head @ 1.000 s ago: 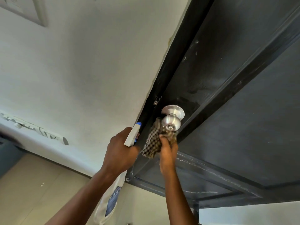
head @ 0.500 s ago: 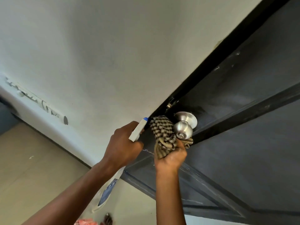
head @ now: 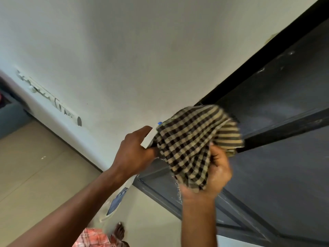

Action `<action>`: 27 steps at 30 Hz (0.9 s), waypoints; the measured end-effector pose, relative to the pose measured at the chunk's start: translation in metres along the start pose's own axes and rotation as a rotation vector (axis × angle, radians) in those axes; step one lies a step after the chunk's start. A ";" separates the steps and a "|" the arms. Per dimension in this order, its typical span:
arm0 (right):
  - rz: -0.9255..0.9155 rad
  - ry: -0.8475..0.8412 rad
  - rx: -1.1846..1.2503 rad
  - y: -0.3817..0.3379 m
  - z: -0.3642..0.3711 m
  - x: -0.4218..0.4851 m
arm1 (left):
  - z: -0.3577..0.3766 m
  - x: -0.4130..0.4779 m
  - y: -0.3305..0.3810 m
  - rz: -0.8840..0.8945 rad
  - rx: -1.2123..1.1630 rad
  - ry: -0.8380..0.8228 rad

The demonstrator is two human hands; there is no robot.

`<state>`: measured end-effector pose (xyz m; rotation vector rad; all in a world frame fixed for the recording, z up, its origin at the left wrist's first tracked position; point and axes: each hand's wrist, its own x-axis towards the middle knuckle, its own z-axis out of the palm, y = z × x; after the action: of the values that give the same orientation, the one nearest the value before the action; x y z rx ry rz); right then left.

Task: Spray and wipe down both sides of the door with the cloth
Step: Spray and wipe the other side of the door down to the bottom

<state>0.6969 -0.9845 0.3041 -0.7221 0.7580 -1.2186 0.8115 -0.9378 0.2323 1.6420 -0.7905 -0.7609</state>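
Note:
The dark panelled door [head: 281, 97] fills the right side, its black frame running up to the top right. My right hand [head: 216, 172] grips a tan-and-black checked cloth [head: 192, 145], which spreads wide in front of the door and hides the metal knob. My left hand [head: 132, 155] holds a white spray bottle [head: 149, 138] by its trigger head, blue nozzle tip pointing up beside the cloth. The bottle's body with a blue label [head: 116, 202] hangs below my left wrist.
A white wall [head: 124, 50] lies left of the door, with a skirting strip and peeled patch [head: 53, 102] low on it. Beige floor tiles [head: 35, 166] spread at the lower left. My foot [head: 119, 231] and a plaid garment show at the bottom.
My right hand has lifted the cloth up and spread it over the knob, which is now hidden. The camera has moved closer and tilted. My left hand still holds the bottle in the same place.

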 end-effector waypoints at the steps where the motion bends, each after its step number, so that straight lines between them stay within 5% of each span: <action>1: -0.065 -0.068 -0.039 -0.015 0.005 0.002 | 0.001 0.000 -0.002 -0.005 -0.003 -0.005; 3: -0.279 -0.195 -0.221 -0.045 0.002 0.010 | 0.003 -0.002 -0.006 0.000 0.007 -0.015; 7: -0.708 -0.251 -0.988 -0.088 -0.021 0.024 | 0.012 -0.006 -0.006 0.040 0.011 -0.058; 13: -1.043 -0.576 -1.959 -0.096 -0.017 0.049 | 0.034 -0.003 -0.003 0.089 0.034 -0.076; 18: -1.078 -0.870 -2.452 -0.085 0.002 0.054 | 0.043 -0.004 -0.009 0.057 0.038 -0.067; 23: -0.863 -1.090 -2.923 -0.066 0.031 0.035 | 0.048 -0.007 -0.015 0.048 0.054 -0.056; 27: -0.863 -1.248 -3.145 -0.048 0.037 0.028 | 0.051 -0.006 -0.014 0.038 0.055 -0.042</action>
<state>0.7067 -1.0186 0.3604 2.0899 -0.2551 -0.8547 0.7685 -0.9586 0.2094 1.6601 -0.8768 -0.7549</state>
